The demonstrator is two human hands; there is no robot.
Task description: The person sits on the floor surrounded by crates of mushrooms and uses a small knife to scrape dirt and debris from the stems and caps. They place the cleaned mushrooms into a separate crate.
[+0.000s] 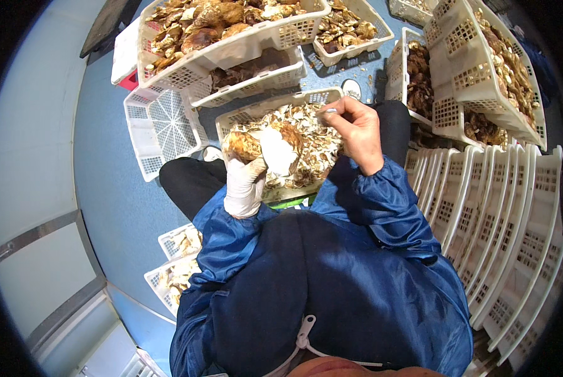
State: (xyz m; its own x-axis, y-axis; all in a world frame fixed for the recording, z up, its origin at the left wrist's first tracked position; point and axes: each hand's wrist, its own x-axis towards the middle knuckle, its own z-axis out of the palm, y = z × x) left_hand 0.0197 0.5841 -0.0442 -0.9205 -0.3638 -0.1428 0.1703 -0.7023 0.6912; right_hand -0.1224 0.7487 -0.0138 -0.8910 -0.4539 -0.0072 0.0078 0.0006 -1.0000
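My left hand [244,186] wears a whitish glove and grips a large brown mushroom [241,145]. Against it rests another brown piece [290,134] with a bright white face [277,151] turned up; whether the two are joined is unclear. My right hand [356,132] is bare, its thumb and fingers pinched around a small thin object [327,111], too small to name. Both hands are above a white plastic crate [225,123] between my knees. Pale shavings and scraps [316,155] fill that crate, and its near part is partly hidden by my left hand and sleeves.
Ahead, a crate of brown mushrooms [210,23] rests over another crate [262,77]. An upturned or tipped white basket [168,125] lies at left. Loaded crates [465,56] stand at right, above nested baskets [488,226]. Smaller crates with pale pieces [180,275] sit behind my left elbow.
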